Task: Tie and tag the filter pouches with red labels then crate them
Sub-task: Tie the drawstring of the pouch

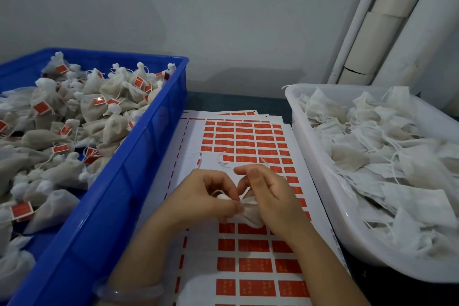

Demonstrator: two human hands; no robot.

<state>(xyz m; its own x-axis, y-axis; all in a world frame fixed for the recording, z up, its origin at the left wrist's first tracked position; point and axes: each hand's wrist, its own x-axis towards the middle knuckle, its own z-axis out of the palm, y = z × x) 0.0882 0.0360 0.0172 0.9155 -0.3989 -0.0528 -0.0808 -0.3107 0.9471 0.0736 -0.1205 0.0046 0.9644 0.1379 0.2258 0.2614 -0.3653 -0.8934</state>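
Over the label sheet (248,266), left hand (208,196) and right hand (270,201) fingers are clamped on one filter pouch (248,215), mid-tie I reckon. Blue crate (139,156) to its left: heaps tagged. White tub (323,181) to its right: loads untied.

Plain grey wall (223,20) behind my bench, with a bunch of pale pipes (382,32) running up the right corner. Dark tabletop (236,103) underneath, and that's my pale bangle (131,292) at the bottom.

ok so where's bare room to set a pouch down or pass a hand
Bare: the table strip beyond the label sheets, between blue crate and white tub, and the sheets' white margin beside the crate. Crowded: both bins are heaped, and the left hand and right hand hold a pouch mid-sheet.
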